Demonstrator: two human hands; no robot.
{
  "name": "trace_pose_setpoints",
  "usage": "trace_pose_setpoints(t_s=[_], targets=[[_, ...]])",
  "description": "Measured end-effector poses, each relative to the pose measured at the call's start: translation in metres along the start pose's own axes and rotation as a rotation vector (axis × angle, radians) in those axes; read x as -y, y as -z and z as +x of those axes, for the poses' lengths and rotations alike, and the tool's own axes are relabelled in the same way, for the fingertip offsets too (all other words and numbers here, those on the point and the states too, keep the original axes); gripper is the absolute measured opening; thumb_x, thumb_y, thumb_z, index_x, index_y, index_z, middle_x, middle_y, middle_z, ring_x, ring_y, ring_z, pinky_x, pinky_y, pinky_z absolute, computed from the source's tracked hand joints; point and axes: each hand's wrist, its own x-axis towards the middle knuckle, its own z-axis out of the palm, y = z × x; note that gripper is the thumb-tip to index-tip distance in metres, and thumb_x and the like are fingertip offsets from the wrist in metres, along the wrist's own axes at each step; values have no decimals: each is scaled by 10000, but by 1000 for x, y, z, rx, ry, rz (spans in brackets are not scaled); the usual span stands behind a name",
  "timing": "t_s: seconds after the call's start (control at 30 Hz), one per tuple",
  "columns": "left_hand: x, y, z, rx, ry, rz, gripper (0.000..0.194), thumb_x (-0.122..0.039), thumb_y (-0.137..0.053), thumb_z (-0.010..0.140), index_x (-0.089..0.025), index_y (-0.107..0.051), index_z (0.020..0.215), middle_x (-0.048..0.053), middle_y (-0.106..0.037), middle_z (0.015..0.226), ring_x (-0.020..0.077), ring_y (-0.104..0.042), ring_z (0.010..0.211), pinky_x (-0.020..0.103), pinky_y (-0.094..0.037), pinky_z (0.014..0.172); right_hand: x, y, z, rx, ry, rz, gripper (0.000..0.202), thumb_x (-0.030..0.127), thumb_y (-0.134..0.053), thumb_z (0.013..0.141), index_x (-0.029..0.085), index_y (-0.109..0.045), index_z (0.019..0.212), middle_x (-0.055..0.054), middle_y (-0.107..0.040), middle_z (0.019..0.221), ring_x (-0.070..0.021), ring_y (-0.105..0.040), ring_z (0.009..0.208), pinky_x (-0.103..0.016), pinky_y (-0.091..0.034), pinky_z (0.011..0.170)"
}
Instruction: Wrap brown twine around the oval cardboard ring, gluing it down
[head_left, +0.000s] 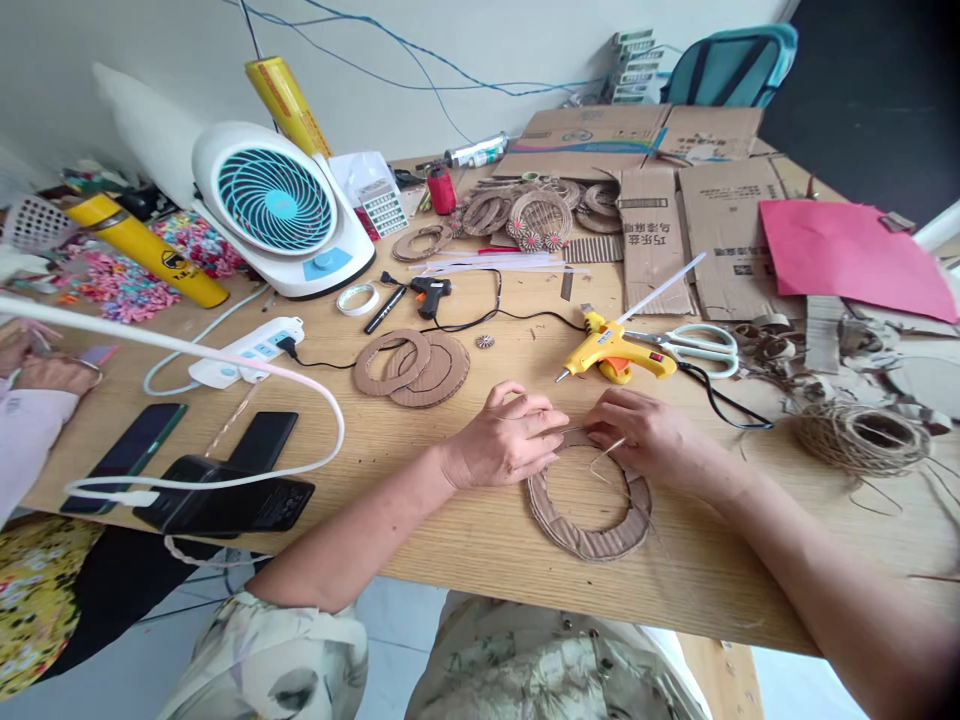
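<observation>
A cardboard ring [534,508] with a ridged, wrapped surface lies on the table before me. At its upper left, my left hand [504,438] is closed, with the fingertips at a thin strand of twine [606,452]. My right hand [654,436] pinches the strand at the ring's top right, its thumb bent over the rim. The twine's loose end crosses the ring's opening. My fingers partly hide the ring's top edge. Just beyond my hands rests a yellow hot glue gun [611,345] with a glue stick in its back.
Scissors [697,345] lie behind the glue gun, and a twine coil [862,440] sits at right. A cardboard disc [442,375] lies left of my hands. Phones [124,455], a white cable [225,355] and a fan [277,215] stand left, near another person's hand [56,372].
</observation>
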Motion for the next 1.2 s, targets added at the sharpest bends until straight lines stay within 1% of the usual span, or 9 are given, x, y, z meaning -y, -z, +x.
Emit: trace_pose_setpoints(t_s=[0.17, 0.4, 0.53, 0.7, 0.83, 0.93, 1.07, 1.1, 1.2], targets=[[4, 1, -1, 54, -77, 15, 205, -267, -511, 1014, -209, -702, 1058, 40, -670, 1331, 213, -556, 1181, 468, -276, 1055, -1, 0, -1, 10, 14, -13, 136, 205, -532, 962, 198, -656, 1018, -68, -618, 905, -176, -594, 820, -308, -485, 743], [3, -3, -1, 77, -7, -8, 243, -244, -557, 981, -216, -677, 1191, 79, -616, 1397, 243, -540, 1209, 473, -317, 1055, 1, 1, 0, 6, 23, -30, 144, 200, -528, 959, 189, -659, 1017, -70, -623, 902, -178, -600, 816, -313, -487, 741], [2, -8, 1, 91, 32, -17, 232, -238, -552, 981, -214, -693, 1164, 86, -604, 1406, 253, -526, 1228, 488, -314, 1075, 0, 1, -1, 7, 26, -20, 142, 203, -537, 949, 194, -665, 1009, -70, -629, 911, -183, -609, 824, -319, -493, 744], [-1, -14, 3, 116, 49, -28, 324, -246, -501, 1004, -221, -631, 1300, 101, -567, 1451, 260, -513, 1242, 494, -343, 1046, 1, 1, 0, 9, 11, -7, 137, 194, -541, 949, 205, -656, 1023, -64, -624, 906, -185, -602, 834, -320, -492, 757], [-3, -17, 3, 127, 106, -62, 324, -234, -532, 979, -227, -648, 1282, 105, -551, 1466, 264, -504, 1249, 485, -354, 1039, 2, 1, 0, -2, 11, -8, 135, 197, -547, 944, 207, -668, 1004, -64, -627, 886, -184, -605, 809, -315, -490, 733], [-2, -16, 2, 81, 125, -75, 271, -241, -537, 974, -235, -697, 1193, 92, -584, 1437, 252, -525, 1214, 472, -355, 1025, 2, 1, 1, -13, 6, -9, 126, 188, -559, 932, 203, -674, 983, -62, -630, 873, -182, -609, 795, -309, -490, 718], [4, -6, -1, -144, 214, -49, 239, -209, -529, 955, -230, -736, 1072, 64, -685, 1290, 221, -569, 1099, 446, -368, 995, 3, 2, 1, -9, 26, -21, 135, 170, -546, 930, 189, -671, 974, -71, -632, 883, -182, -606, 800, -312, -491, 717], [6, -3, -1, -170, 223, -49, 235, -205, -540, 941, -233, -741, 1058, 59, -691, 1277, 222, -567, 1092, 438, -378, 982, 3, 3, 1, -4, 32, -27, 137, 171, -541, 933, 187, -669, 976, -73, -631, 887, -182, -603, 803, -314, -490, 717], [12, 0, -3, -69, 102, -54, 266, -170, -549, 919, -271, -741, 1073, 30, -684, 1306, 231, -562, 1125, 453, -363, 991, 2, 2, 1, 12, 28, -32, 140, 168, -534, 943, 183, -659, 1002, -74, -624, 910, -183, -598, 821, -316, -489, 733]])
